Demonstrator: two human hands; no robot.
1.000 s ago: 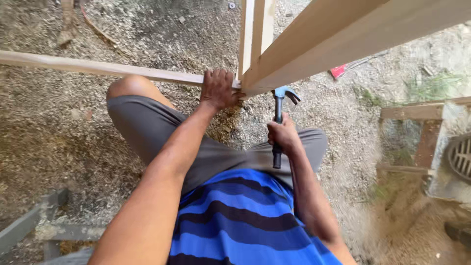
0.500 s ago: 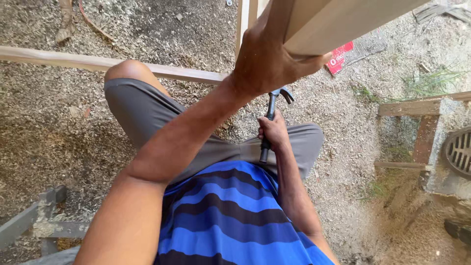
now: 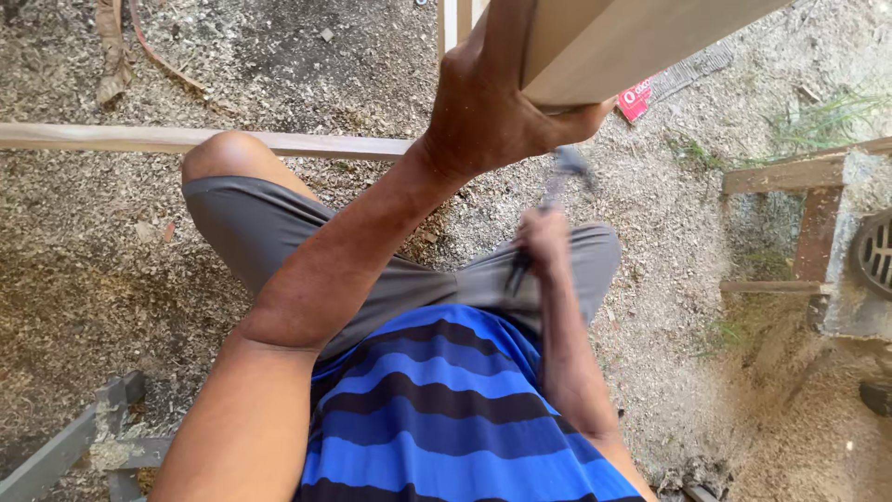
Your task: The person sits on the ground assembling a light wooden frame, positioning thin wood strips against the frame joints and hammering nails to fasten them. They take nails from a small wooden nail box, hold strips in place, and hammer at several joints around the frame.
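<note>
The left hand [image 3: 492, 112] is clamped around the end of a pale wooden beam [image 3: 632, 37], raised close to the camera. Lower down, the right hand [image 3: 544, 244] is closed around a blurred hammer [image 3: 557, 181] above the knee. A flat red packet [image 3: 639, 96] lies on the sawdust-strewn ground [image 3: 307, 65] just behind the beam. 1 long plank [image 3: 186, 139] lies across the ground.
</note>
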